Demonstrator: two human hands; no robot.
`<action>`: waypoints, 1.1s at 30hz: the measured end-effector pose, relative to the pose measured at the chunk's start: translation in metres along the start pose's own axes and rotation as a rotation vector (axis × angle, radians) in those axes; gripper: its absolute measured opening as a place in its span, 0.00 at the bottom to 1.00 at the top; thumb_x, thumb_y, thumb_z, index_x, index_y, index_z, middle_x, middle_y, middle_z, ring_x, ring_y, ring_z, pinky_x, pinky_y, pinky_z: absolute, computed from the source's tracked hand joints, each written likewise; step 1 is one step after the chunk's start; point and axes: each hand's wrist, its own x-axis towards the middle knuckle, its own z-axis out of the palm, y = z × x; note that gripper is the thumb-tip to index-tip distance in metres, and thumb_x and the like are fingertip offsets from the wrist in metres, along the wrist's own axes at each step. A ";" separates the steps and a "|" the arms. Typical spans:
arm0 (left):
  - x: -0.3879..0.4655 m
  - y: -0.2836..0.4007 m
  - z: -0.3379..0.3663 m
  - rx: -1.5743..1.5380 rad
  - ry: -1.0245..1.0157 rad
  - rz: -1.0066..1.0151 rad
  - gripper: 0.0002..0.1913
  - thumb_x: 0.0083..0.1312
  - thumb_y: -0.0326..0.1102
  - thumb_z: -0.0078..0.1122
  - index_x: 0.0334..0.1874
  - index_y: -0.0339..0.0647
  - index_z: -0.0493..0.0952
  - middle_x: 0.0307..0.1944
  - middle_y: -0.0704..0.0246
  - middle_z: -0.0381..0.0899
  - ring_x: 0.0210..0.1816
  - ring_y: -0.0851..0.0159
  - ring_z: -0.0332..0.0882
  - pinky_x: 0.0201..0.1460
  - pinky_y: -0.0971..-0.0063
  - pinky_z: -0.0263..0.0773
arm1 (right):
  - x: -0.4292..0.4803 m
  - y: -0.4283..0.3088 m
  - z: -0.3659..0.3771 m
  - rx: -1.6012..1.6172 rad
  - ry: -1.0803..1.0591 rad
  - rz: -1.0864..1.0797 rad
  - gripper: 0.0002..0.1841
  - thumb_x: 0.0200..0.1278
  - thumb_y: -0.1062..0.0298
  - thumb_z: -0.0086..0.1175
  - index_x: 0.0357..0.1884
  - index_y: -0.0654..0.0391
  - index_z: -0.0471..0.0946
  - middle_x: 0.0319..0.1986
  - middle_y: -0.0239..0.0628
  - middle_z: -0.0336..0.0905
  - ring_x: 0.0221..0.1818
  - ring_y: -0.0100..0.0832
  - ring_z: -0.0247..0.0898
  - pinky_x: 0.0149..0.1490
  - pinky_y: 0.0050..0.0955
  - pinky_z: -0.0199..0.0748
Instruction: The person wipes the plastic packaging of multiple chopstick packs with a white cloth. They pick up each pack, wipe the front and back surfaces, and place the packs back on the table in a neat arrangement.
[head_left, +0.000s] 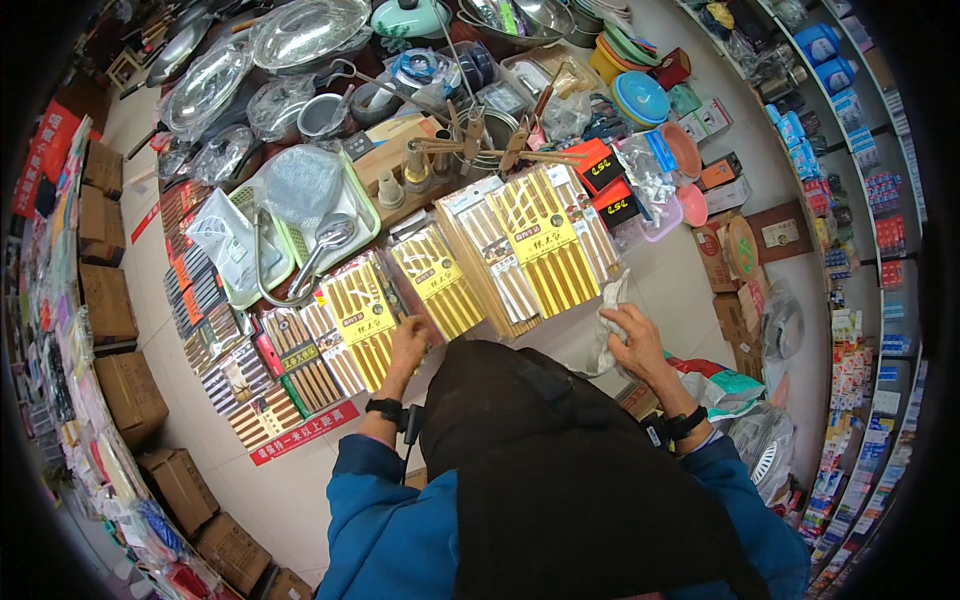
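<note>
My right hand (637, 339) grips a crumpled white cloth (602, 352), part of which hangs by the right end of the chopstick packs. My left hand (409, 342) is at the right edge of a yellow-carded chopstick pack (361, 319). Its fingers are partly hidden, so whether they pinch anything is unclear. Just right of it lies a second yellow pack of chopsticks (439, 277). Beyond that, a thick stack of packs is topped by a large yellow-and-gold chopstick pack (544, 244).
Green plastic baskets (369, 196) hold a showerhead (335, 231) and bagged goods. Wooden-handled utensils (472, 139) stick out behind the packs. Wrapped pan lids (311, 30) crowd the far side. Cardboard boxes (131, 394) line the left aisle; stocked shelves (855, 150) rise at right.
</note>
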 end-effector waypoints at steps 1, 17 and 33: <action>0.007 -0.001 0.015 0.137 -0.005 0.039 0.18 0.61 0.31 0.57 0.53 0.32 0.76 0.41 0.57 0.83 0.42 0.58 0.81 0.44 0.70 0.76 | 0.000 0.001 -0.002 -0.004 0.009 -0.016 0.20 0.49 0.74 0.52 0.48 0.57 0.78 0.41 0.49 0.74 0.42 0.53 0.73 0.45 0.42 0.72; 0.093 -0.041 0.101 -0.251 0.300 -0.626 0.31 0.55 0.35 0.67 0.56 0.28 0.60 0.48 0.48 0.74 0.46 0.53 0.78 0.48 0.61 0.73 | -0.066 0.039 -0.036 -0.110 0.163 0.314 0.21 0.50 0.73 0.53 0.50 0.54 0.78 0.43 0.48 0.73 0.35 0.48 0.73 0.39 0.38 0.72; 0.039 0.013 0.037 -0.745 0.146 -0.364 0.13 0.62 0.27 0.59 0.49 0.32 0.76 0.40 0.63 0.82 0.37 0.62 0.79 0.40 0.69 0.76 | -0.060 0.097 -0.017 0.251 0.205 0.314 0.22 0.51 0.78 0.49 0.51 0.60 0.78 0.47 0.45 0.79 0.50 0.38 0.74 0.57 0.31 0.68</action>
